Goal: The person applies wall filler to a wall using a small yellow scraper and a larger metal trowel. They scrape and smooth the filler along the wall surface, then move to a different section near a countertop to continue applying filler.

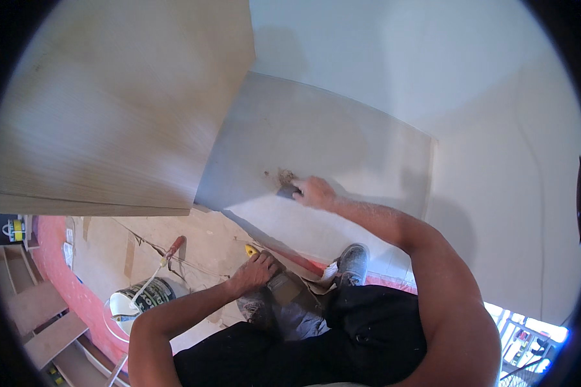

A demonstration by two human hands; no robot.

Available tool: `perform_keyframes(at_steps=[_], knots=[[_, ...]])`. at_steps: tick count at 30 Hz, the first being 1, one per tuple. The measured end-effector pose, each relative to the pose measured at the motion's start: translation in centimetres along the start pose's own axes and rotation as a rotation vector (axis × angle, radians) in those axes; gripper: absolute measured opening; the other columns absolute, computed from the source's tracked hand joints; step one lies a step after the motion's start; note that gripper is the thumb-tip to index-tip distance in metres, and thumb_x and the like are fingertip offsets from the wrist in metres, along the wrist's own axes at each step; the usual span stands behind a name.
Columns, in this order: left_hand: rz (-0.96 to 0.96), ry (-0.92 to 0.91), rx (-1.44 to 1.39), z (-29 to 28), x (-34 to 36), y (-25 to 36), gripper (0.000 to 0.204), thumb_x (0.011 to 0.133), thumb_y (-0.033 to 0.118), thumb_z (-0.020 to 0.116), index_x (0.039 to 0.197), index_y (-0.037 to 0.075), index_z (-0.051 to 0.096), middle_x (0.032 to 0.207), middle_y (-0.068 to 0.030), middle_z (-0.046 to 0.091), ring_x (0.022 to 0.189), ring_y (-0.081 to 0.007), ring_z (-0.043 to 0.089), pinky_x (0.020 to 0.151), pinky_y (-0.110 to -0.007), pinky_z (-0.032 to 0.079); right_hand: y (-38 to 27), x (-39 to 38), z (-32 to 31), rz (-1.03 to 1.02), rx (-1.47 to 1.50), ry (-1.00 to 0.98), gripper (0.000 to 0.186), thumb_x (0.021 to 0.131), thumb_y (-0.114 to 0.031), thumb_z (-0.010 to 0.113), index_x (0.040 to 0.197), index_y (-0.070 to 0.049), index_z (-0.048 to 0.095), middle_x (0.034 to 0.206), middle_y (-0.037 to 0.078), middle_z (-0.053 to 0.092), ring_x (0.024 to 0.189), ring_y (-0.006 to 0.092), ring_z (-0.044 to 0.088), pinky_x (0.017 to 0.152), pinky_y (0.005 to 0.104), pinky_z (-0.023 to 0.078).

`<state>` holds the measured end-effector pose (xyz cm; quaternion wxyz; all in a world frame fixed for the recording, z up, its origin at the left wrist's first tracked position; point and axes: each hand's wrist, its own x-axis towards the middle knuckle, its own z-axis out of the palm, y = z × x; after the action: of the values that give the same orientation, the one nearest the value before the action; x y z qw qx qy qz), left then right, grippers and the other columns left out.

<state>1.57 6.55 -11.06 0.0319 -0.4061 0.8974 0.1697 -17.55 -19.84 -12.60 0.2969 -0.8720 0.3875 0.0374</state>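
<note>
A white wall (pixel 471 84) far and to the right, a wood cupboard (pixel 116 103) high on the left, a dusty floor (pixel 206 238) down below. Between them, a flat grey wall panel (pixel 316 142) with a small brown spot (pixel 284 175) near its low edge.

Right hand (pixel 313 191) up on the panel, fingers curled tight around a small dark scraper (pixel 287 191), its blade flat on the grey just under the spot. Left hand (pixel 255 271) down low and near, fingers closed over the top edge of a wide putty knife (pixel 284 287) with a yellow handle end (pixel 250 250). Both grips shut, nothing loose.

Best done with the blade kept low and nearly flat, soft even pushes, no digging in with a corner. Wide knife close under for wiping off.

Two dusty shoes (pixel 352 261) near the wall foot. A paint bucket (pixel 142 300) at near left, with a red-handled tool (pixel 174 247) just past it.
</note>
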Motion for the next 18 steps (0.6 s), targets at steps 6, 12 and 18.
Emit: perform_keyframes(at_steps=[6,12,18], knots=[[-0.018,0.015,0.051,3.7,-0.2,-1.4,0.042,0.086,0.017,0.055,0.125,0.001,0.058,0.129,-0.0199,0.057,0.123,-0.0354,0.053,0.101,-0.047,0.046,2.2,-1.7,-5.3,0.154,0.377,0.167,0.048,0.08,-0.029,0.074,0.121,-0.005,0.065,0.1,0.018,0.073,0.094,0.028,0.071,0.088,0.0394,0.055],[0.021,-0.321,-0.106,2.0,0.9,-1.9,0.036,0.082,0.027,0.069,0.108,0.002,0.067,0.122,-0.0207,0.061,0.115,-0.0358,0.06,0.088,-0.049,0.054,15.6,-15.7,-5.4,0.683,0.57,0.542,0.053,0.076,-0.035,0.078,0.117,-0.004,0.068,0.106,0.015,0.073,0.098,0.0265,0.07,0.088,0.0387,0.053],[0.101,-0.327,-0.281,1.5,1.0,-2.4,0.042,0.082,0.039,0.074,0.107,0.004,0.068,0.097,-0.0196,0.07,0.094,-0.0362,0.069,0.08,-0.046,0.056,18.8,-27.6,0.6,1.276,0.44,0.735,0.048,0.076,-0.033,0.081,0.113,-0.003,0.07,0.103,0.011,0.073,0.088,0.0233,0.07,0.075,0.036,0.057]])
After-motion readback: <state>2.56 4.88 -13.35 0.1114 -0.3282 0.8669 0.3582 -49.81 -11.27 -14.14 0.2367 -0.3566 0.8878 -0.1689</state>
